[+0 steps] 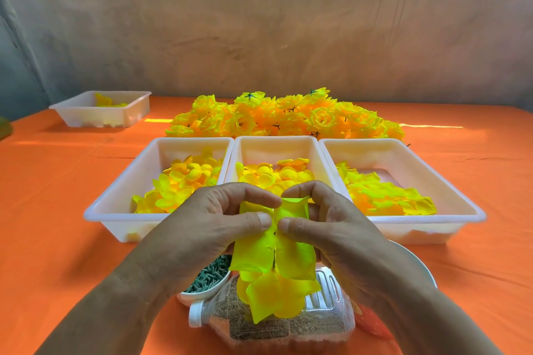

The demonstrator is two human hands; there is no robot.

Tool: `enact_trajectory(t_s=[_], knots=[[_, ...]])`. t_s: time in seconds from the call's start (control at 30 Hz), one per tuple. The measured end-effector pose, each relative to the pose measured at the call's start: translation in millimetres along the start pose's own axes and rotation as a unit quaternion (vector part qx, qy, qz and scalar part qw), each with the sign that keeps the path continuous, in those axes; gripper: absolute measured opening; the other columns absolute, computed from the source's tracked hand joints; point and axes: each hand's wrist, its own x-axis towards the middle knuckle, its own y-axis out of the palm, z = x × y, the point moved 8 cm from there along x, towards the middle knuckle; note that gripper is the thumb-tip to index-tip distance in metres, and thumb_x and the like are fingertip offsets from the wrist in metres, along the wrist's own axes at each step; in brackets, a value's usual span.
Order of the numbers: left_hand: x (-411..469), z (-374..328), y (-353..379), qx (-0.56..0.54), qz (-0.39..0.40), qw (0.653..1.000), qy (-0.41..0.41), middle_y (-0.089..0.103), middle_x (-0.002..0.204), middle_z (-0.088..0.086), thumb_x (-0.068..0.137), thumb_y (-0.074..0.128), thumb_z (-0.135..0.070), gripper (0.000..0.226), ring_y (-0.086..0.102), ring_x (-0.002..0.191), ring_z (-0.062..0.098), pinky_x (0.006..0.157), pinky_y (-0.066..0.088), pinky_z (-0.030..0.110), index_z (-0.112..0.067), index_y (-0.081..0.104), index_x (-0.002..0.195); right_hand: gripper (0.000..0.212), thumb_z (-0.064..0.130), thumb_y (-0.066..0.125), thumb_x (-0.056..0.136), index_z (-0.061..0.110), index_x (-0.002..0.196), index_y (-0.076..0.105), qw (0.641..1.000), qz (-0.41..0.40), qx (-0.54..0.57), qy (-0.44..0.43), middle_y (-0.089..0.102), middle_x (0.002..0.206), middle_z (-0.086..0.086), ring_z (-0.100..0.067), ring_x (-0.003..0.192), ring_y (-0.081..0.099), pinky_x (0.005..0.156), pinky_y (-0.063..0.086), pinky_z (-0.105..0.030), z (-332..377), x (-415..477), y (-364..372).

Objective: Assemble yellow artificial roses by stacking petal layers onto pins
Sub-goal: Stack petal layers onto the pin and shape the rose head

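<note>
Fingers [253, 220] of the left hand [202, 228] and right hand [340, 228] are curled, thumbs and forefingers pinching a yellow petal layer [294, 256] near its middle, above the near edge of the orange bench [57, 210]. Its long axis runs from the white trays [277, 140] toward the person. A dark pin [273, 261] in its lower half meets another petal cluster [277, 294] below.

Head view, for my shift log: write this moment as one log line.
left hand: pinches petal layer | right hand: pinches same layer | pin: below layer's hole | stacked petals: hanging underneath
</note>
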Motion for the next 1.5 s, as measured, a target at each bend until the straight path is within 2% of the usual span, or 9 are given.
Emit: enact_trajectory(t_s=[0.1, 0.3, 0.4, 0.53, 0.7, 0.87, 1.13, 1.27, 1.5], knots=[[2.5, 1.0, 0.5, 0.006, 0.013, 1.0, -0.002, 0.069, 0.072, 0.0, 0.07, 0.082, -0.017, 0.025, 0.066, 0.064, 0.008, 0.054, 0.049, 0.017, -0.025, 0.076, 0.093, 0.028, 0.001, 0.067, 0.084, 0.019, 0.104, 0.059, 1.0, -0.004, 0.002, -0.005, 0.069, 0.07, 0.001, -0.015, 0.063, 0.066, 0.051, 0.048, -0.026, 0.9, 1.0, -0.3], [7.1, 3.9, -3.2, 0.008, 0.012, 1.0, -0.006, 0.071, 0.085, 0.012, 0.063, 0.073, -0.014, 0.034, 0.068, 0.071, 0.016, 0.059, 0.053, 0.024, -0.028, 0.076, 0.094, 0.028, 0.0, 0.067, 0.084, 0.018, 0.104, 0.059, 1.0, -0.008, 0.011, -0.004, 0.069, 0.07, -0.001, -0.017, 0.065, 0.066, 0.051, 0.049, -0.027, 0.7, 3.1, -1.4], [7.6, 6.9, -3.0, 0.006, 0.011, 1.0, -0.016, 0.072, 0.095, 0.018, 0.061, 0.073, -0.011, 0.036, 0.07, 0.077, 0.021, 0.064, 0.058, 0.032, -0.027, 0.076, 0.093, 0.028, 0.001, 0.067, 0.084, 0.019, 0.104, 0.059, 1.0, -0.005, 0.007, 0.007, 0.069, 0.071, -0.001, -0.017, 0.065, 0.067, 0.052, 0.051, -0.028, -3.1, 3.2, -0.7], [9.0, 12.3, -3.1, -0.018, 0.017, 0.999, -0.032, 0.074, 0.089, 0.01, 0.061, 0.072, -0.007, 0.035, 0.072, 0.075, 0.02, 0.06, 0.056, 0.03, -0.024, 0.077, 0.091, 0.028, 0.001, 0.068, 0.083, 0.018, 0.103, 0.059, 1.0, -0.006, 0.002, 0.013, 0.069, 0.072, -0.002, -0.018, 0.064, 0.066, 0.054, 0.051, -0.029, -7.0, 3.7, -0.6], [9.0, 15.1, -2.6, -0.031, 0.021, 0.998, -0.045, 0.074, 0.099, 0.017, 0.062, 0.072, -0.005, 0.036, 0.073, 0.084, 0.029, 0.062, 0.057, 0.033, -0.022, 0.076, 0.093, 0.028, 0.002, 0.067, 0.083, 0.019, 0.103, 0.059, 1.0, -0.005, -0.001, 0.014, 0.068, 0.07, -0.001, -0.017, 0.064, 0.066, 0.052, 0.051, -0.028, -8.6, 3.5, -0.3], [9.9, 15.3, -3.2, -0.028, 0.015, 0.998, -0.047, 0.072, 0.101, 0.019, 0.061, 0.072, -0.005, 0.037, 0.072, 0.085, 0.03, 0.064, 0.057, 0.034, -0.021, 0.076, 0.093, 0.028, 0.002, 0.067, 0.083, 0.018, 0.104, 0.059, 1.0, -0.004, 0.005, 0.02, 0.068, 0.07, 0.0, -0.017, 0.064, 0.066, 0.052, 0.051, -0.027, -9.6, 2.6, -0.5], [9.5, 11.5, -2.0, -0.037, 0.021, 0.998, -0.046, 0.073, 0.087, 0.011, 0.06, 0.071, -0.003, 0.037, 0.07, 0.071, 0.021, 0.057, 0.056, 0.03, -0.021, 0.077, 0.091, 0.029, 0.002, 0.069, 0.083, 0.02, 0.104, 0.059, 1.0, -0.015, -0.001, 0.009, 0.067, 0.069, 0.001, -0.018, 0.066, 0.066, 0.057, 0.052, -0.032, -7.7, 1.7, -2.3], [9.8, 12.2, -0.9, -0.04, 0.021, 0.998, -0.047, 0.073, 0.085, 0.011, 0.06, 0.071, -0.002, 0.036, 0.07, 0.069, 0.02, 0.056, 0.055, 0.03, -0.02, 0.077, 0.09, 0.029, 0.005, 0.071, 0.081, 0.021, 0.103, 0.061, 1.0, -0.024, -0.006, 0.011, 0.068, 0.077, -0.005, -0.024, 0.074, 0.067, 0.068, 0.052, -0.044, -9.8, 2.0, -4.2], [10.8, 14.4, -1.4, -0.034, 0.025, 0.998, -0.054, 0.074, 0.084, 0.008, 0.06, 0.071, -0.002, 0.037, 0.071, 0.067, 0.02, 0.056, 0.056, 0.03, -0.02, 0.077, 0.091, 0.027, 0.006, 0.07, 0.082, 0.02, 0.103, 0.061, 0.999, -0.028, -0.005, 0.02, 0.066, 0.074, -0.003, -0.023, 0.073, 0.066, 0.066, 0.051, -0.042, -12.9, 1.4, -4.5]])
